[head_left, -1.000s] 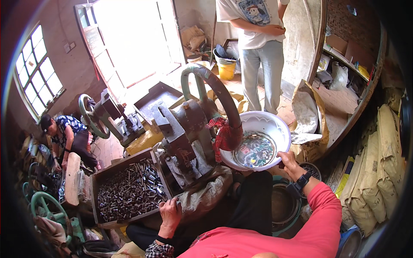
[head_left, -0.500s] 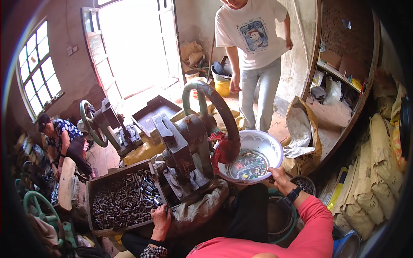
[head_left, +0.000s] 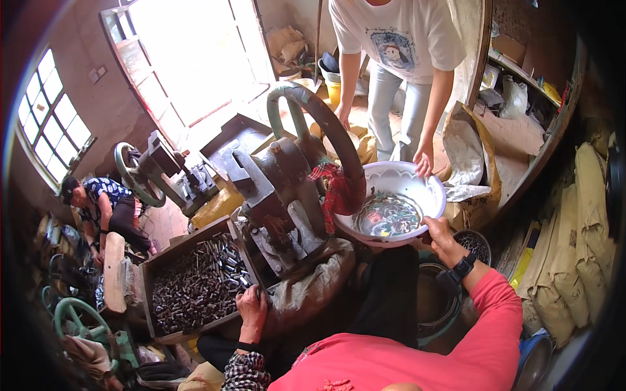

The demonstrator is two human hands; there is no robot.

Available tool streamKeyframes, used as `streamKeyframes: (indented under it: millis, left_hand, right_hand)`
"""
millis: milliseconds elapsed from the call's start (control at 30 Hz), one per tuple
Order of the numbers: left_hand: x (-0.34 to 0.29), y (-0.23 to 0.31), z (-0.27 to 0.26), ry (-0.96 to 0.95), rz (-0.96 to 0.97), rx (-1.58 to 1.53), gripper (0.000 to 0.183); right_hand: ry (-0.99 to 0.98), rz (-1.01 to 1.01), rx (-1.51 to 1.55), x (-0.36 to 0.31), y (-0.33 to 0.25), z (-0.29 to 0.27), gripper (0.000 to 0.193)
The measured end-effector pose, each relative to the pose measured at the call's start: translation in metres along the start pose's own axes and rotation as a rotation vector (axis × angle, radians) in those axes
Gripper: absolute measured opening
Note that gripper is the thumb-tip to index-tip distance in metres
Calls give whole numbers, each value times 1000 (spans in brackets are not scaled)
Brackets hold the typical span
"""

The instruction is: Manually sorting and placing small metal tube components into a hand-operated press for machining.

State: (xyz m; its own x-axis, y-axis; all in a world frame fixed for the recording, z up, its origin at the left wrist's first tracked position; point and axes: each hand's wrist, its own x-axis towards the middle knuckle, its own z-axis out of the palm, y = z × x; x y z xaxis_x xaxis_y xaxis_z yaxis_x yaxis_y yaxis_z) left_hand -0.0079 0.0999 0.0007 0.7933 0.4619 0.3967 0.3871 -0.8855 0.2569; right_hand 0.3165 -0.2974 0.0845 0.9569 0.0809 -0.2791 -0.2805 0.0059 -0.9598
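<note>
My right hand (head_left: 441,236) grips the near right rim of a white plastic basin (head_left: 432,192), thumb over the edge. The basin's bottom has a coloured pattern; it is tilted a little. A co-worker's hand (head_left: 424,160) touches its far rim. My left hand (head_left: 252,307) is curled over the near right corner of a wooden box (head_left: 191,332); its fingertips are partly hidden. Many small metal cylinders (head_left: 195,287) fill the box. Between my hands stands a heavy hand press (head_left: 277,176), red cloth (head_left: 342,189) tied on its curved arm.
A second press (head_left: 160,173) and a dark metal tray (head_left: 238,140) stand beyond. Full sacks (head_left: 561,260) are stacked on the right, beside a bowl of small parts (head_left: 473,244). An open sack (head_left: 469,156) stands behind the basin. Another person (head_left: 107,208) bends at the left.
The standing co-worker has leaned in and reached a hand to the basin's far rim. The basin has shifted slightly in my right hand's grip. My left hand stays at the box corner.
</note>
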Motion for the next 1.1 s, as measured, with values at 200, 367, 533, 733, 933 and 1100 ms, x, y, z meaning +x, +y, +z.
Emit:
streamKeyframes:
  millis: [200, 367, 533, 733, 933, 1100]
  left_hand:
    - [0, -2, 4, -10, -20, -18, 19]
    - [-1, -4, 6, -4, -31, -47, 19]
    - [-1, -6, 4, -2, -23, -33, 20]
    - [9, -6, -4, -99, -99, -135, 26]
    - [16, -1, -11, -244, -174, -105, 39]
    - [15, -3, -5, -194, -250, -69, 49]
  right_hand:
    - [28, -33, -37, 1, 8, -1, 28]
    - [-31, -140, -35, 23, 33, -13, 31]
    - [-30, -362, -147, 26, 39, -12, 27]
    - [74, -173, -18, 12, -4, -22, 25]
    - [201, -283, -113, 56, -23, -46, 42]
    - [345, -266, -176, 88, -34, -46, 43]
